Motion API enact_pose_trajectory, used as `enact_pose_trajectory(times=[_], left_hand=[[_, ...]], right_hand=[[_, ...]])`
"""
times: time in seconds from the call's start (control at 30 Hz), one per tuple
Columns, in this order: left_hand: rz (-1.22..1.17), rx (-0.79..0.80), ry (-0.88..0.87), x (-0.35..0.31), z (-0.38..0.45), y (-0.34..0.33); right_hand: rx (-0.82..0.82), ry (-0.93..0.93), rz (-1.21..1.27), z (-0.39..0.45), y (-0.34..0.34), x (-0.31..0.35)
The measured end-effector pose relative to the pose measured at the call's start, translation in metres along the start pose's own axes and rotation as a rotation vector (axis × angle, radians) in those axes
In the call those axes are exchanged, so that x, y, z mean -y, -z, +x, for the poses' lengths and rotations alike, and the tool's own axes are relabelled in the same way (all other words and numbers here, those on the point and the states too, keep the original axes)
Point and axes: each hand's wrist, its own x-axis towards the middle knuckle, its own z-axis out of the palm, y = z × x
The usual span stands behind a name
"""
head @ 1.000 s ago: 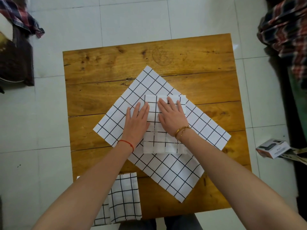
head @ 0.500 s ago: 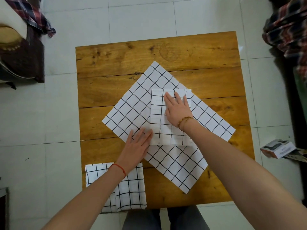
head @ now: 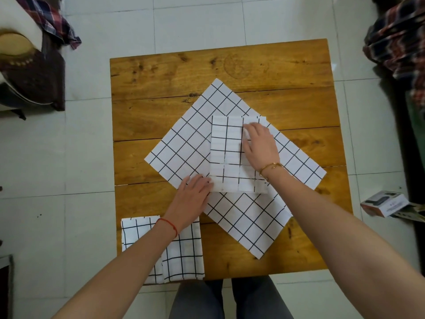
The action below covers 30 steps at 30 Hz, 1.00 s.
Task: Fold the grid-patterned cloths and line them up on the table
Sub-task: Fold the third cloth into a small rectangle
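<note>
Currently we press the folded cloth (head: 226,155), long axis running away from us, with flat released hands: left hand (head: 193,200) at its near-left corner, right hand (head: 259,146) on top.

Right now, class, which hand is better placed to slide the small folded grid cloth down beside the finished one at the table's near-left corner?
Probably left: the left hand touches the small folded grid cloth's near-left corner, closest to the finished folded grid cloth.

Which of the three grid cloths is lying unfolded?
The large grid cloth turned like a diamond at the table's middle; the narrow cloth atop it and the near-left corner cloth are both folded.
</note>
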Motion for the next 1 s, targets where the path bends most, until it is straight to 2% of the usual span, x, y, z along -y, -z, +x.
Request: enact_pose_trajectory(times=[0.1, 0.2, 0.27, 0.47, 0.77, 1.0], left_hand=[[-0.192, -0.128, 0.161, -0.004, 0.022, 0.013], [-0.39, -0.193, 0.366, -0.005, 0.05, 0.026], [-0.498, -0.206, 0.489, -0.006, 0.066, 0.031], [-0.832, -0.164, 0.783, -0.005, 0.095, 0.035], [-1.004, -0.089, 0.873, 0.003, 0.108, 0.037], [-1.212, -0.053, 0.91, 0.016, 0.104, 0.04]], right_hand=[[-0.184, -0.294, 0.117, -0.02, 0.004, -0.017], [-0.204, -0.574, 0.258, -0.035, 0.004, -0.031], [-0.169, -0.661, 0.348, -0.041, 0.003, -0.036], [-0.095, -0.76, 0.507, -0.037, 0.004, -0.029], [0.026, -0.836, 0.562, -0.028, 0.007, -0.029], [0.009, -0.809, 0.656, -0.028, 0.011, -0.029]])
